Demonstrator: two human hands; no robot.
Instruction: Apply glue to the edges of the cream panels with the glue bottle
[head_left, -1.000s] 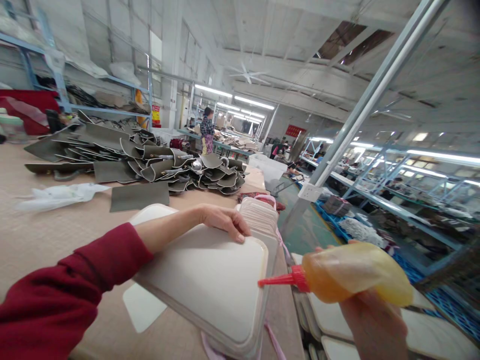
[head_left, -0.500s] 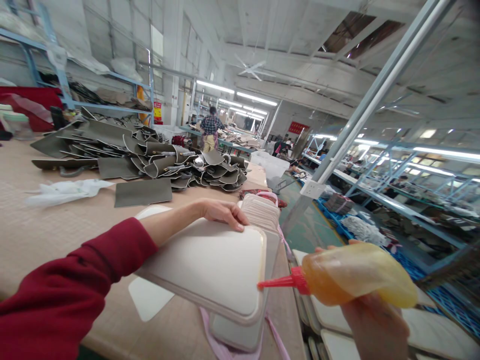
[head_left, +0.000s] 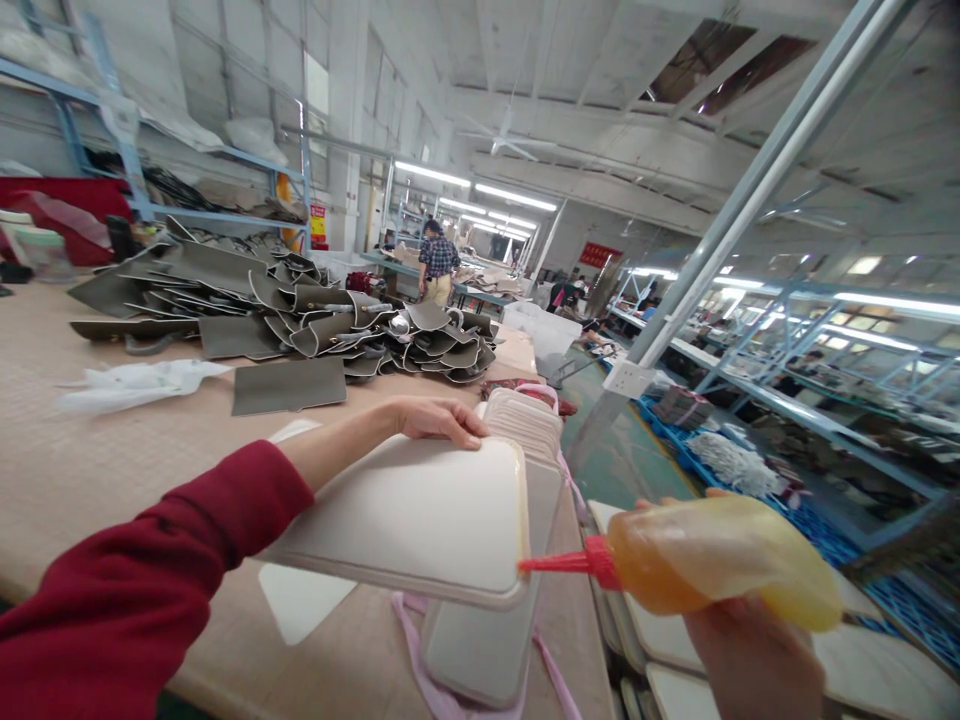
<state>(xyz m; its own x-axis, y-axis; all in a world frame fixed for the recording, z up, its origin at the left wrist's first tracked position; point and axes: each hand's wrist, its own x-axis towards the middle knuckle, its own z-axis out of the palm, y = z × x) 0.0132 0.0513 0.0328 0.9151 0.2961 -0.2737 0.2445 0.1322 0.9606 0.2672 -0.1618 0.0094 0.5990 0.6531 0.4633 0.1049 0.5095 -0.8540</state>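
My left hand [head_left: 446, 420] grips the far edge of a white rounded-corner panel [head_left: 409, 515], thumb on top and fingers partly hidden behind. The panel is held tilted above the table. A thin yellowish strip of glue [head_left: 520, 490] runs along its right edge. My right hand [head_left: 757, 640] is wrapped round a soft plastic glue bottle [head_left: 720, 555], half full of amber liquid and lying sideways. Its red nozzle [head_left: 559, 564] points left, the tip at the panel's right edge near the lower corner. Beneath the panel lies another pale panel [head_left: 476, 645] with pink ribbon [head_left: 412, 640] around it.
Dark grey-green bag pieces [head_left: 300, 310] are heaped on the table [head_left: 150, 480], with a flat piece [head_left: 289, 387] in front. Pale boards [head_left: 870, 665] are stacked lower right. A metal post [head_left: 697, 260] rises beyond the table edge. A person [head_left: 437, 262] stands in the background.
The panel's lower edge has risen, and its near side tilts up more. The nozzle tip stays at the right edge, now closer to the lower corner. The person in the background has shifted right.
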